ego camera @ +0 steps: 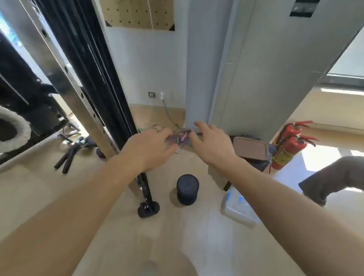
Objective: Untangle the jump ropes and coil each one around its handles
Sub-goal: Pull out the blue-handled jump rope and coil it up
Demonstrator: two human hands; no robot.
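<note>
A tangle of thin jump ropes (180, 138), purple, green and grey, hangs in the air between my two hands, above the floor near the wall corner. My left hand (149, 149) reaches in from the left with curled fingers on the tangle's left side. My right hand (213, 146) comes from the right, thumb and fingers spread around the tangle's right end. The picture is blurred, so the handles and the exact grip are hard to make out. A thin strand (149, 127) trails left behind my left hand.
A slanted metal-and-black frame (90, 89) on a wheel (148, 209) stands at left. On the floor are a dark cylinder (187, 189), a clear plastic box (237, 207), a beige bin (251, 151), two red fire extinguishers (288, 147), black tool handles (68, 157). A person's leg (345, 177) is at right.
</note>
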